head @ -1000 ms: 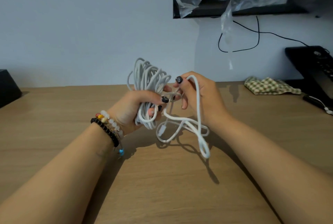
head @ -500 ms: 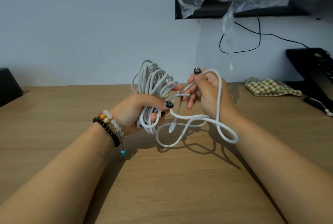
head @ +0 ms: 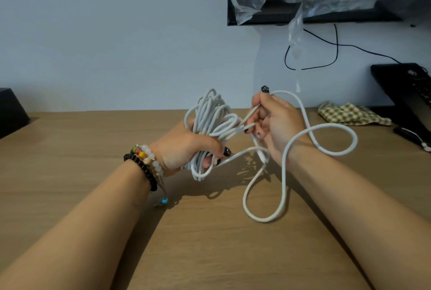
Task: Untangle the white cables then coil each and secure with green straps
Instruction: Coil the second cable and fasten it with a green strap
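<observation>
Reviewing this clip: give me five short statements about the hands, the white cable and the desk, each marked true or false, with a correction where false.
1. The left hand grips the cable bundle. True.
2. The right hand rests flat on the desk. False: it is raised, its fingers pinching a white cable strand.
3. A loose loop of that strand hangs over the right wrist. True.
4. A green strap is wrapped round the bundle. False: no green strap is visible.
5. The beaded bracelets are on the right wrist. False: they are on the left wrist.
</observation>
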Demonstrator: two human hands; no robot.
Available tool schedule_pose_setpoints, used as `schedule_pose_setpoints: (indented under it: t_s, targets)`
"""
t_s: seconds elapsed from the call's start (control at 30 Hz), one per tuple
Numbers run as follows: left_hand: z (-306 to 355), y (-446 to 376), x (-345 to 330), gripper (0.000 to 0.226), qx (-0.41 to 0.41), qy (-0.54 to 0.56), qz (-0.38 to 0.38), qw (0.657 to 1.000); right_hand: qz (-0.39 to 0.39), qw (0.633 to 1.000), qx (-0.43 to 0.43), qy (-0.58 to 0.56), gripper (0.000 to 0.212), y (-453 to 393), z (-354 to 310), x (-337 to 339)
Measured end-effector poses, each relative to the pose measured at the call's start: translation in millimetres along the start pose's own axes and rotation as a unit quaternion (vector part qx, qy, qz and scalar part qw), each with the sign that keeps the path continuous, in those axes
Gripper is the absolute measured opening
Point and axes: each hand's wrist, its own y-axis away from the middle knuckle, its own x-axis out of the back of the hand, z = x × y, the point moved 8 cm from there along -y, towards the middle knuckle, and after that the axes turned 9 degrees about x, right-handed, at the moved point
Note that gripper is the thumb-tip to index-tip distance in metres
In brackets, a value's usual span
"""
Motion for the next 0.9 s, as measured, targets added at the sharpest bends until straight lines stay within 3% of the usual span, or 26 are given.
schedule_pose_setpoints:
  t_s: [0.2, 0.3, 0.33, 0.43, 0.57, 0.6, 0.63, 0.7, 0.73, 0.83, 0.9]
  targets:
    - [-12, -3, 13, 0.022, 0.020, 0.107, 0.013, 0.994, 0.018, 0.999, 0.038, 0.025, 0.035, -7, -7, 6]
    - [-13, -5, 14, 0.052, 0.010, 0.164, 0.015, 0.986, 0.006, 0.995, 0.068, 0.072, 0.034, -7, -9, 8]
    - [-14, -5, 14, 0.051, 0.008, 0.166, 0.014, 0.986, -0.002, 0.992, 0.085, 0.093, 0.034, -6, -11, 9]
    - [-14, -4, 12, 0.021, 0.007, 0.143, 0.014, 0.990, -0.049, 0.972, 0.132, 0.189, 0.031, 0, -18, 5]
    - [-15, -7, 18, 0.082, -0.019, 0.189, 0.024, 0.982, -0.132, 0.931, 0.072, 0.333, 0.010, 4, -8, -3]
    - [-13, -7, 17, 0.079, -0.029, 0.186, 0.012, 0.982, -0.161, 0.922, 0.048, 0.349, 0.008, 6, -3, -6]
    - [-12, -7, 15, 0.062, -0.030, 0.171, 0.005, 0.985, -0.177, 0.918, 0.034, 0.352, 0.010, 7, 0, -8]
    - [-11, -5, 16, 0.019, -0.021, 0.140, 0.022, 0.990, -0.159, 0.932, 0.027, 0.323, 0.018, 5, 0, -6]
    - [-11, -5, 17, 0.009, -0.019, 0.130, 0.034, 0.991, -0.132, 0.945, 0.023, 0.297, 0.021, 2, -2, -3]
    - [-13, -5, 22, 0.014, -0.013, 0.131, 0.064, 0.989, -0.052, 0.972, -0.015, 0.228, 0.033, -7, 0, 15]
    - [-12, -6, 27, 0.050, -0.017, 0.146, 0.071, 0.987, -0.021, 0.981, -0.043, 0.187, 0.040, -13, 6, 28]
